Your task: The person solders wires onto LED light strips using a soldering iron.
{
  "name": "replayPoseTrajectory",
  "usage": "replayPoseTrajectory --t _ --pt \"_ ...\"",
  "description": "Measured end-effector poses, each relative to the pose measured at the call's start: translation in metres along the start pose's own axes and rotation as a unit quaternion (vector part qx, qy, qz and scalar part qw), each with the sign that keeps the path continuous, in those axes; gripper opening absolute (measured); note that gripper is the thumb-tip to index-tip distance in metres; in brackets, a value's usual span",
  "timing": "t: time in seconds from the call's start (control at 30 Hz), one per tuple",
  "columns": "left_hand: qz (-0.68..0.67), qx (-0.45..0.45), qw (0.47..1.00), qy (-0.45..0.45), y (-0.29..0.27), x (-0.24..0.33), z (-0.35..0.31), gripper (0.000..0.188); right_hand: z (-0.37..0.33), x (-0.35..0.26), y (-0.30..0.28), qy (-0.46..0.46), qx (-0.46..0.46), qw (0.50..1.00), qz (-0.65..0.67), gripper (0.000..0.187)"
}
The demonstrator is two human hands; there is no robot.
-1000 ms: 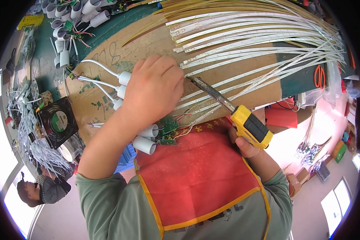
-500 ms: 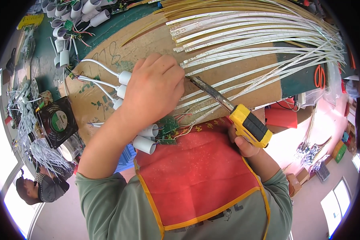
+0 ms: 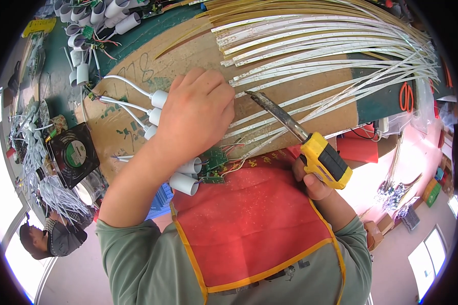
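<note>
My left hand (image 3: 198, 114) is over the cardboard with its fingers bent and closed; what they pinch is hidden beneath them. White plastic tube caps (image 3: 159, 99) with white cables lie against its left side. Below the wrist are more white caps (image 3: 183, 184) with green circuit boards (image 3: 215, 158) and thin wires. My right hand (image 3: 314, 184) grips a soldering iron (image 3: 326, 160) with a yellow and black pistol-like handle. Its dark tip points up and left, a little right of my left fingers, above white LED strips (image 3: 285, 101).
Many LED strips (image 3: 290, 30) fan out across the far right. A cardboard sheet (image 3: 188, 46) covers part of the green table. At the left stand a black fan (image 3: 73, 155) and heaped white cables (image 3: 61, 198). A person (image 3: 51, 239) sits at the lower left.
My right hand has drawn the soldering iron slightly to the right, so its tip is farther from my left fingers. My left hand has stayed in place.
</note>
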State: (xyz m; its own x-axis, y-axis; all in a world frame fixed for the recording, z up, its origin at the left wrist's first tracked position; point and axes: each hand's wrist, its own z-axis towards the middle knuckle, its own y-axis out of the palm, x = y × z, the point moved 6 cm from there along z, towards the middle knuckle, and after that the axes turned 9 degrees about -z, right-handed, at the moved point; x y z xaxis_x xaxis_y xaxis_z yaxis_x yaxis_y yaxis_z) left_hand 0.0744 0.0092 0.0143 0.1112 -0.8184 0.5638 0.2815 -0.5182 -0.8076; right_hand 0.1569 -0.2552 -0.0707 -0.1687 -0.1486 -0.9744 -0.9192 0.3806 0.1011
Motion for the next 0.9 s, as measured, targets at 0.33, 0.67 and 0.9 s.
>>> replayPoseTrajectory --t 0.33,0.67,0.9 --pt "0.005 0.002 1.0 0.0 0.0 0.001 0.0 0.009 -0.005 0.005 -0.002 0.003 -0.011 1.0 -0.015 0.028" --pt "-0.03 0.03 0.999 0.014 -0.011 0.005 -0.002 0.01 -0.006 0.008 -0.001 0.023 -0.039 0.999 0.021 0.029" --pt "0.016 -0.13 0.988 0.077 -0.012 0.011 -0.003 0.015 0.002 -0.003 0.005 -0.025 -0.001 0.998 0.062 0.037"
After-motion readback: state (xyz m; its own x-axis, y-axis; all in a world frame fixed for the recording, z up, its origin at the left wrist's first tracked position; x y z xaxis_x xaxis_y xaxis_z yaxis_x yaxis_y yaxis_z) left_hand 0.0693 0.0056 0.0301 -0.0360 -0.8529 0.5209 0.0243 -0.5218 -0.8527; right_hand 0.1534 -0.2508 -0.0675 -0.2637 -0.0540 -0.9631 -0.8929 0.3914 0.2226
